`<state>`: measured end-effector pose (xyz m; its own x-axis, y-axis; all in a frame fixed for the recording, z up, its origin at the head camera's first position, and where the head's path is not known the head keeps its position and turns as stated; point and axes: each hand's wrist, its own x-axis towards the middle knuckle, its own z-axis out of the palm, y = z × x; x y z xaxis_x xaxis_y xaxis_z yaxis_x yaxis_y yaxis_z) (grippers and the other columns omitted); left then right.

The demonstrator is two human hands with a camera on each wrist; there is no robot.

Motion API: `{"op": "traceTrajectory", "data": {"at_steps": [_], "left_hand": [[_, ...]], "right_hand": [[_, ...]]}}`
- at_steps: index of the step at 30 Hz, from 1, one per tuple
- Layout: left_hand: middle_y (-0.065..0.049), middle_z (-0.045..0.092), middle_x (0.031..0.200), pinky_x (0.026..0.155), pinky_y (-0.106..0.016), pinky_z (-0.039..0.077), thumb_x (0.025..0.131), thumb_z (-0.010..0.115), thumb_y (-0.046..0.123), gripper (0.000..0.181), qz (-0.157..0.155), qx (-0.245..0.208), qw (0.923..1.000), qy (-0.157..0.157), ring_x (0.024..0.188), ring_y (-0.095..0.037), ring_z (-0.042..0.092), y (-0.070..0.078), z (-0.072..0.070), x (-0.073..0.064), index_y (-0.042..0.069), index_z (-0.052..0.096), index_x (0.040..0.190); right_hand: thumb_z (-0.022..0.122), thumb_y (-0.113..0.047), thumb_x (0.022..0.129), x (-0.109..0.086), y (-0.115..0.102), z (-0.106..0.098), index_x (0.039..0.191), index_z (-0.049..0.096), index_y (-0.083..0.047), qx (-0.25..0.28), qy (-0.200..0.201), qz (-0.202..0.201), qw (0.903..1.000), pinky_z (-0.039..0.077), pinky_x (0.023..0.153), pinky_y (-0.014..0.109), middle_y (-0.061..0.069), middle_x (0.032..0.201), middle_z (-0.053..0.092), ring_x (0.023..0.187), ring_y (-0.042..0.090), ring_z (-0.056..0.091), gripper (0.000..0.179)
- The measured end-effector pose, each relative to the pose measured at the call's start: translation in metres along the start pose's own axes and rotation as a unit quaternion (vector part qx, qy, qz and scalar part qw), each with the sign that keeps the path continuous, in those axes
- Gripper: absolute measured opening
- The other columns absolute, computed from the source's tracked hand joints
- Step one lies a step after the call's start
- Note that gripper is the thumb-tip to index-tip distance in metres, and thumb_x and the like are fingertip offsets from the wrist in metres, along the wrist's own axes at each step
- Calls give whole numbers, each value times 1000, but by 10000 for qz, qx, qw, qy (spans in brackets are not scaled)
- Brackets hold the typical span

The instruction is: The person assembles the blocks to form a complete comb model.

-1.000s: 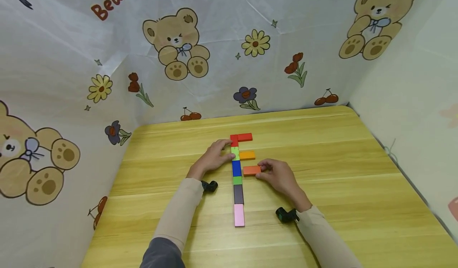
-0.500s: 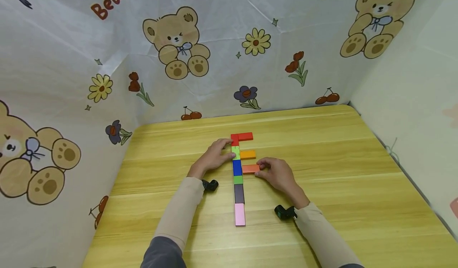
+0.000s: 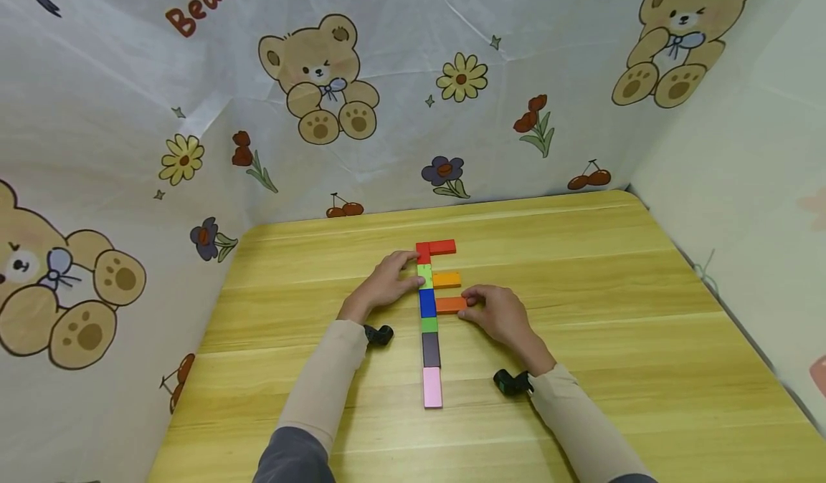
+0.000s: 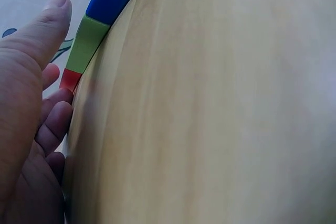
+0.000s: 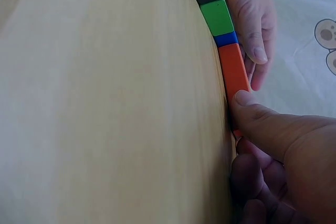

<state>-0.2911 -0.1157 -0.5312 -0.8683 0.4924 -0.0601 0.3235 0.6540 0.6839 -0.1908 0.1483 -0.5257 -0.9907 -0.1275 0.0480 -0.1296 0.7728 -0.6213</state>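
Observation:
A column of coloured blocks runs down the table: a red block, a light green block, a blue block, a green block, a dark grey block and a pink block. My left hand touches the red block with its fingertips and the light green one with its thumb. With thumb and fingers, my right hand pinches the right end of an orange block. That block lies flat, its left end against the blue block. The right wrist view shows the thumb along its side.
Another red block sticks out rightward from the column's top. Below it a yellow-orange block lies against the light green one. A bear-print cloth hangs behind the wooden table. Black wrist cameras hang at both wrists.
My right hand has slid the orange block slightly left, closing the gap to the blue block. The left hand has stayed in place at the column.

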Motion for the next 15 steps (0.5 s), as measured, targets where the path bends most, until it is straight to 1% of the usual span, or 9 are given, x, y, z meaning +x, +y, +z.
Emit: {"op": "traceTrajectory", "data": {"at_steps": [7,15], "left_hand": [[0,41,156,112,-46,43,96,61,52,67,7,-33,10000,-3,132,-23,49,-1,0,0,25,40,154],[0,42,155,113,-46,42,96,61,54,68,-47,20,10000,10,132,-22,49,-2,0,0,24,40,154]], "right_hand": [[84,-34,82,1,-1,1,113,76,-16,-36,-28,39,10000,55,86,42,-3,96,76,94,20,69,37],[85,-35,81,-1,-7,-3,115,75,-13,-26,-60,-4,10000,56,86,43,-2,97,75,92,19,67,42]]}}
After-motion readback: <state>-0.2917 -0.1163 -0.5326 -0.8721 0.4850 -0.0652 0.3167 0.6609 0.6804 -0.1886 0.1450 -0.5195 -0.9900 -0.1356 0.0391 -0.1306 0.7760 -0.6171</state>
